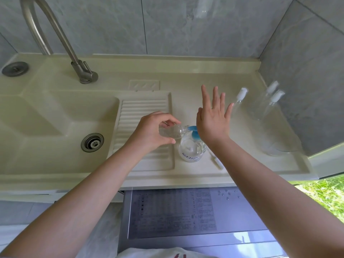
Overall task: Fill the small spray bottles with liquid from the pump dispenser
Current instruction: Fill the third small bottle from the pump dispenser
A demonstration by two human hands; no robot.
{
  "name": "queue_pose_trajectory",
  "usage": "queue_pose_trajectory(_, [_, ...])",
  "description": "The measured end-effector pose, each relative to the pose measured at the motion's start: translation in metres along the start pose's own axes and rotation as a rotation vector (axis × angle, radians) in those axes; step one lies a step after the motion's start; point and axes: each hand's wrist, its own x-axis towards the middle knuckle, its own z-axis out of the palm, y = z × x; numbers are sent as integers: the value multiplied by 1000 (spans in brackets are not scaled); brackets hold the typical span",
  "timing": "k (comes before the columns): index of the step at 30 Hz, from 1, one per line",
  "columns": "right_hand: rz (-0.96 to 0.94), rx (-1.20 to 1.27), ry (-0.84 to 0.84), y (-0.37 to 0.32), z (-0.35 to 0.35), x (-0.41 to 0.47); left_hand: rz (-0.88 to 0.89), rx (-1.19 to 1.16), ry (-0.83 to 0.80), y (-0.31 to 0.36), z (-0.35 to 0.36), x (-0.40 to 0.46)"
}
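- Fingers of your left hand curl round a small clear plastic spray bottle, held tilted on its side with its open neck against the blue pump head.
- Your right hand has its fingers straight and spread; its heel rests on that pump head.
- Below it, the round clear pump dispenser stands on the cream countertop, right of the ribbed drainboard.
- Three capped clear spray bottles stand far right.
- Near the dispenser's right lies a white spray tube.
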Motion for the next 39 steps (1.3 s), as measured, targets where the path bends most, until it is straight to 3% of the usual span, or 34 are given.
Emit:
queue_pose_trajectory(5, [18,115,-20,0,-6,3,3,-6,3,0,-1,-1])
queue_pose_trajectory(22, [-23,-68,28,-2,-2,2,-22,7,6,-1,-1,-2])
queue_pose_trajectory(39, [43,31,-29,2,-7,4,-3,26,8,1,-2,-2])
